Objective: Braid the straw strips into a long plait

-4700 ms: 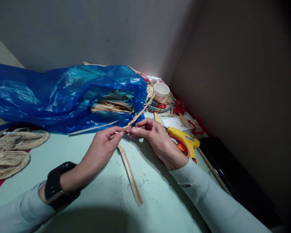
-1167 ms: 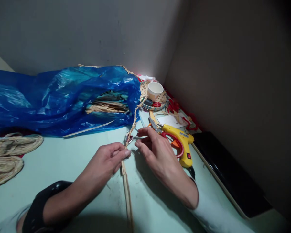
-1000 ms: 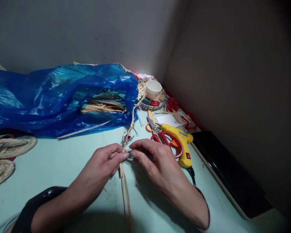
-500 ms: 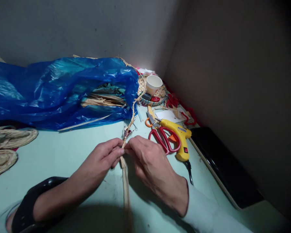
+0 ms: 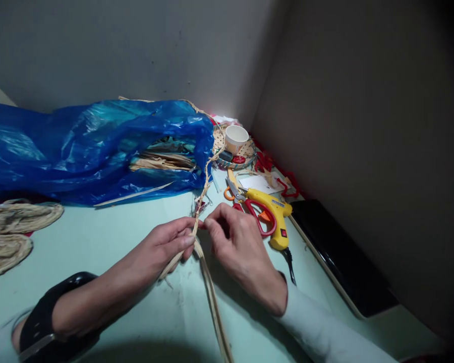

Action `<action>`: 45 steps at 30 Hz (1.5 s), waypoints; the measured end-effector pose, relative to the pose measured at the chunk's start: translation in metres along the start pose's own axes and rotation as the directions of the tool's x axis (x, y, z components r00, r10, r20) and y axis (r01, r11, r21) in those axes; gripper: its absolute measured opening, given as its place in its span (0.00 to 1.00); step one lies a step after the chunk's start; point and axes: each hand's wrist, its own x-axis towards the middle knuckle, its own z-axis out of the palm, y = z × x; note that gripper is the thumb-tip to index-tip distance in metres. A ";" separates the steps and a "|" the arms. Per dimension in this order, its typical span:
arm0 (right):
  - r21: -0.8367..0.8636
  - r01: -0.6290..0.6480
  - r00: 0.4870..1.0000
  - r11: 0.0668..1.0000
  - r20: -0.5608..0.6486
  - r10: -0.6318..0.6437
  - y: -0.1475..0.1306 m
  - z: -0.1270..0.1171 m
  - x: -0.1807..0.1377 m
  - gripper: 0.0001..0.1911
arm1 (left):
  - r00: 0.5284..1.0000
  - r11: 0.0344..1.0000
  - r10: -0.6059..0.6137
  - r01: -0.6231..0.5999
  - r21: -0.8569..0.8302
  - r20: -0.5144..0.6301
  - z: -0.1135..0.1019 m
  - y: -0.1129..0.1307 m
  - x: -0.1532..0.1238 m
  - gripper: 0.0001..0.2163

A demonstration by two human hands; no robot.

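A pale dried-fibre braid (image 5: 205, 185) runs down from the basket area toward me. My left hand (image 5: 168, 242) pinches it between thumb and fingers where it splits into loose strands. One long flat strand (image 5: 212, 298) trails toward the front edge of the view; a shorter strand (image 5: 171, 266) sticks out below my left fingers. Just right of the braid, my right hand (image 5: 240, 244) has thumb and forefinger closed together, their tips near my left fingertips. Whatever lies between those right fingertips is too small to make out.
A blue plastic bag (image 5: 98, 136) of dried strips lies at the back left. Red-handled scissors (image 5: 265, 229) and a yellow glue gun (image 5: 279, 238) lie beyond my right hand. A woven basket (image 5: 245, 159) holds a white cup (image 5: 236, 138). Coiled fibre pieces (image 5: 22, 217) lie left, a black-screened device (image 5: 336, 252) right.
My right fingers have come slightly up and away from the braid. The long strand's lower end has swung right, and a shorter strand now shows below my left hand.
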 end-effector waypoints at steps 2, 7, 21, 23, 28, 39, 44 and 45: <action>-0.004 0.008 1.000 1.000 0.028 -0.008 0.002 -0.007 0.003 0.10 | 0.999 1.000 -0.029 0.029 0.001 -0.027 -0.002 -0.002 -0.002 0.17; 0.093 0.198 0.960 0.976 0.182 -0.213 0.001 -0.018 0.004 0.08 | 1.000 1.000 0.010 -0.010 0.011 -0.022 -0.003 -0.002 -0.002 0.13; 0.241 0.155 0.940 0.958 0.263 -0.219 0.004 -0.016 0.004 0.09 | 1.000 0.998 -0.018 0.017 0.066 0.007 -0.002 0.004 0.001 0.11; 0.263 0.094 0.941 0.960 0.291 -0.172 0.004 -0.016 0.005 0.08 | 1.000 0.996 -0.029 0.028 0.090 0.005 -0.002 0.005 0.002 0.12; 0.216 0.090 0.936 0.972 0.316 -0.157 0.004 -0.018 0.006 0.06 | 0.997 0.995 -0.066 0.063 0.074 0.044 -0.002 0.006 0.001 0.13; 0.159 0.134 0.939 0.978 0.294 -0.176 0.005 -0.011 0.000 0.08 | 0.996 0.998 -0.052 0.049 0.036 0.073 -0.006 0.003 0.003 0.16; 0.075 0.151 0.960 0.986 0.227 -0.164 0.006 -0.017 0.003 0.05 | 0.996 0.997 -0.053 0.049 0.058 0.071 -0.007 0.002 0.004 0.20; 0.023 0.125 0.971 0.992 0.201 -0.127 0.006 -0.018 0.004 0.04 | 0.996 0.997 -0.056 0.052 0.057 0.067 -0.007 0.003 0.004 0.22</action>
